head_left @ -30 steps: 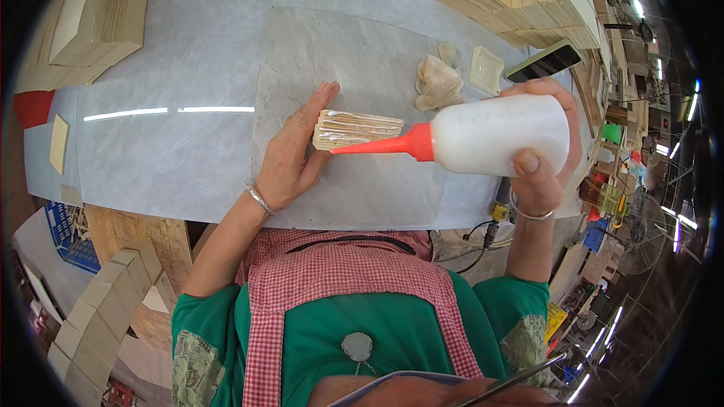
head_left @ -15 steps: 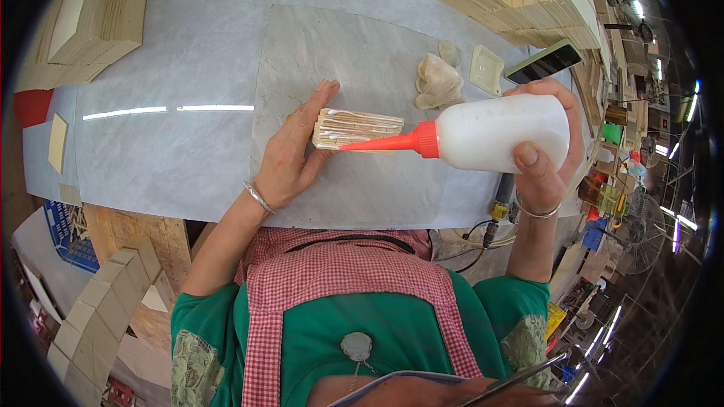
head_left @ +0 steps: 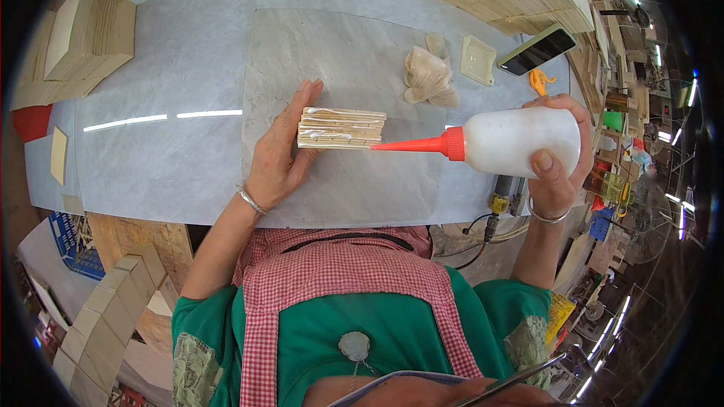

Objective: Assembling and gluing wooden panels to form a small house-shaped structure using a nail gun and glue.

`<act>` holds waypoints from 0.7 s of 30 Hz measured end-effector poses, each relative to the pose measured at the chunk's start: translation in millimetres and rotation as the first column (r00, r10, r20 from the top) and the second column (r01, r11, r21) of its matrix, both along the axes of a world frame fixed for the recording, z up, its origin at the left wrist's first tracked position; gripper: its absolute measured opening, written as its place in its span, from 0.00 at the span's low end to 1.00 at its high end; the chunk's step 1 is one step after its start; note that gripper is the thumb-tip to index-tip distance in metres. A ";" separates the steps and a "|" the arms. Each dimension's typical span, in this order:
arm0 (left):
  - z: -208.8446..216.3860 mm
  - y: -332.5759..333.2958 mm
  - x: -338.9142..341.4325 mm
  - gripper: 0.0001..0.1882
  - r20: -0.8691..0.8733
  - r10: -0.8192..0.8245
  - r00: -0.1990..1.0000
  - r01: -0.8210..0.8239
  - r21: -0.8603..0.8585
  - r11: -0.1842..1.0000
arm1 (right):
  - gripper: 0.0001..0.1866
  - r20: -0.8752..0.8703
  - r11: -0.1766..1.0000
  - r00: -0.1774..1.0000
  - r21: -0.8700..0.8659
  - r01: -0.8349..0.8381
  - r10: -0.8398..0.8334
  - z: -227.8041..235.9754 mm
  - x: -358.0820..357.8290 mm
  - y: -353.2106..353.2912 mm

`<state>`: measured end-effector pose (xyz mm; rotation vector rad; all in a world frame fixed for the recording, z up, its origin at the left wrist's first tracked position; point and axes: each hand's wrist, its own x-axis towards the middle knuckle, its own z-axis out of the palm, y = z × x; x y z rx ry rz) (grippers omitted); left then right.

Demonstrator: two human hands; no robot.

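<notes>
Left hand (head_left: 276,161), half-curled, is cupping the crosswise wooden stack (head_left: 343,128) at left; right hand (head_left: 558,173), gripping the bottle (head_left: 501,140), is holding its nozzle (head_left: 415,145) at the near right corner.

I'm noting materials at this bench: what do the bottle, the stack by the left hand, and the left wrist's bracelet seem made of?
Bottle: probably smooth plastic, its body milky and seemingly translucent.
Stack: apparently thin, unvarnished wood, judging by the pale tan, layered edges.
Bracelet: likely polished metal, given its silvery shine, though which metal can't be told.
</notes>
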<state>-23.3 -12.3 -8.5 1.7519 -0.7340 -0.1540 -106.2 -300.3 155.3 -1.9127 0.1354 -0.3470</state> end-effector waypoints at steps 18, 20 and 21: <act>0.0 -3.5 -1.8 0.36 0.018 0.068 0.997 -0.069 0.047 0.997 | 0.26 -0.150 0.697 0.919 0.610 0.376 -0.364 -101.0 -24.0 -144.6; -1.1 -1.7 -3.0 0.35 0.008 0.061 0.998 -0.061 0.043 0.997 | 0.26 -0.190 0.698 0.900 0.575 0.427 -0.393 -114.8 -27.5 -164.5; -2.8 -0.4 -1.7 0.35 -0.014 0.064 0.998 -0.064 0.047 0.997 | 0.26 -0.241 0.698 0.879 0.536 0.475 -0.412 -120.8 -25.9 -170.3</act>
